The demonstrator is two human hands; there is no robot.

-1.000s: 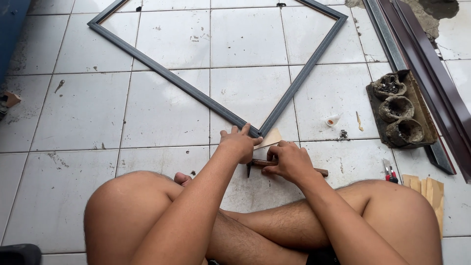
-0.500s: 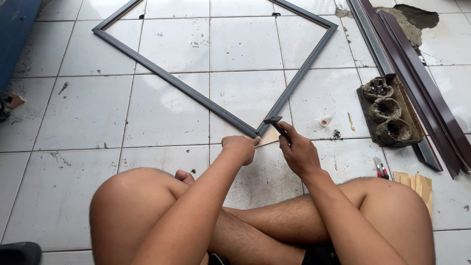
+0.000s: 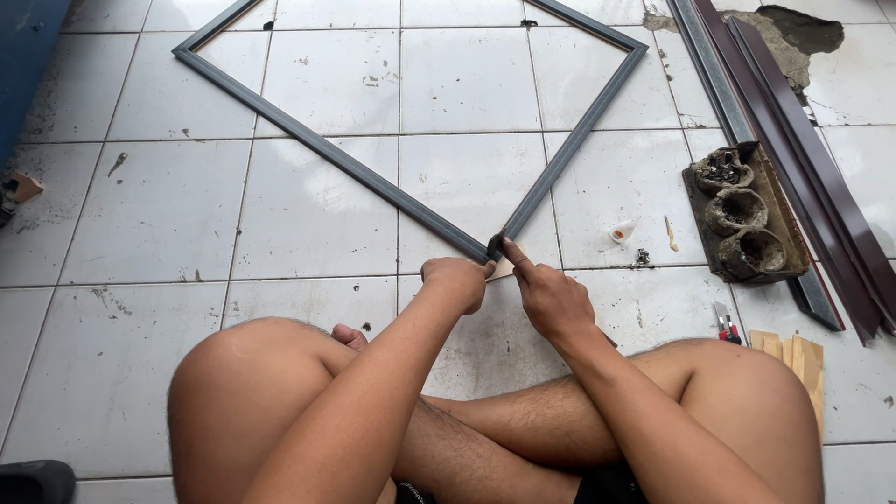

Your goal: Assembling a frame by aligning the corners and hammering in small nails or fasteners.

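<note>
A person is sitting cross-legged on a white tiled floor (image 3: 159, 215), working at the near corner of a dark grey rectangular frame (image 3: 355, 168) that is lying flat and stretching from the centre of the picture toward the upper left and upper right. The left hand (image 3: 457, 280) is curling into a fist just beside that corner, its fingers closed together on a pale wedge-like piece (image 3: 504, 270), probably to steady the joint. The right hand (image 3: 551, 299) is pressing its thumb and forefinger together against the corner itself; whether they are pinching something small there cannot be told. At the right edge, long dark metal profiles (image 3: 803, 140) are lying along the floor, with a grimy block of three cups (image 3: 742, 219) beside them and a small red-handled cutter (image 3: 726, 325) near the knee.
</note>
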